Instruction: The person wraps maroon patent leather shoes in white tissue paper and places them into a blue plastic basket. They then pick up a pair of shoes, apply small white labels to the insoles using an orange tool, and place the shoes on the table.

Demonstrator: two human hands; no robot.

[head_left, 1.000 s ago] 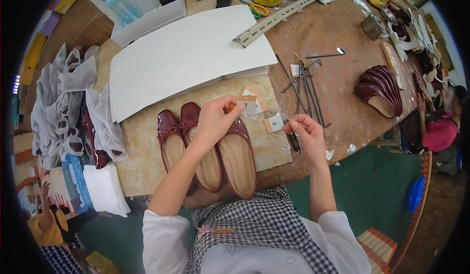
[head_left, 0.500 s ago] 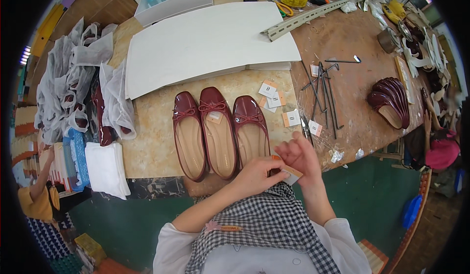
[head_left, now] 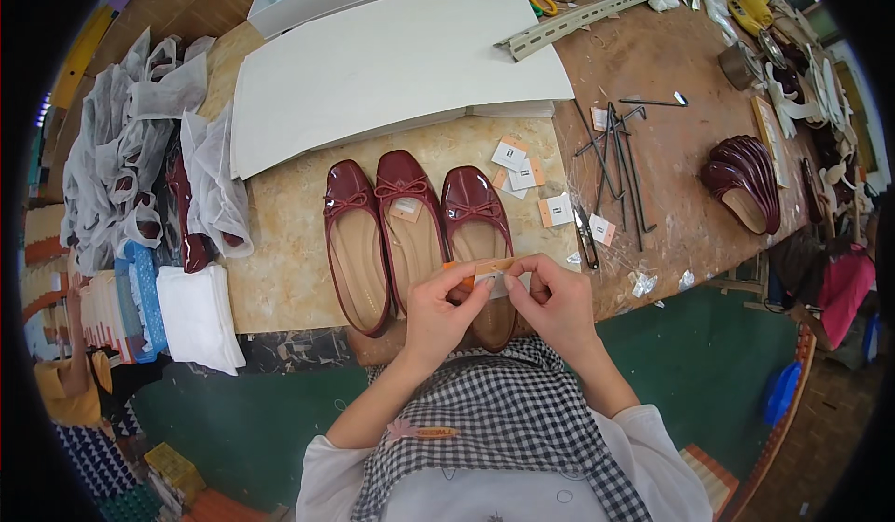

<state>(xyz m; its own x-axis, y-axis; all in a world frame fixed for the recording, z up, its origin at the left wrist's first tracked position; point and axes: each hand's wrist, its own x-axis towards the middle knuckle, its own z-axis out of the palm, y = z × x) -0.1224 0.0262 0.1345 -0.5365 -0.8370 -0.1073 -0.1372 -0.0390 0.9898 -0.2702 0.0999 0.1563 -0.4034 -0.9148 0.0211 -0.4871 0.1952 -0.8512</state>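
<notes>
My left hand (head_left: 436,309) pinches a small orange-and-white label (head_left: 491,267) by its left part. The fingertips of my right hand (head_left: 557,300) are closed at the label's right side, so both hands hold it. They are above the rightmost of three burgundy patent ballet flats, partly covering that flat (head_left: 475,233). The middle flat (head_left: 407,172) has a similar label (head_left: 405,209) lying on its insole. Beside it stands the left flat (head_left: 350,186). All three have bows, square toes and beige insoles. More labels (head_left: 509,154) lie to the right of the shoes.
Black-handled snips (head_left: 585,238) and several dark metal rods (head_left: 626,172) lie to the right. Beyond the shoes is a white sheet stack (head_left: 392,79) with a slotted metal strip (head_left: 583,25). Nested burgundy shoes (head_left: 741,182) stand far right; wrapped shoes (head_left: 140,149) and white cloths (head_left: 199,317) are left.
Both hands have moved up and left over the right flat with the label. My right hand, loosely spread before, now pinches the label too.
</notes>
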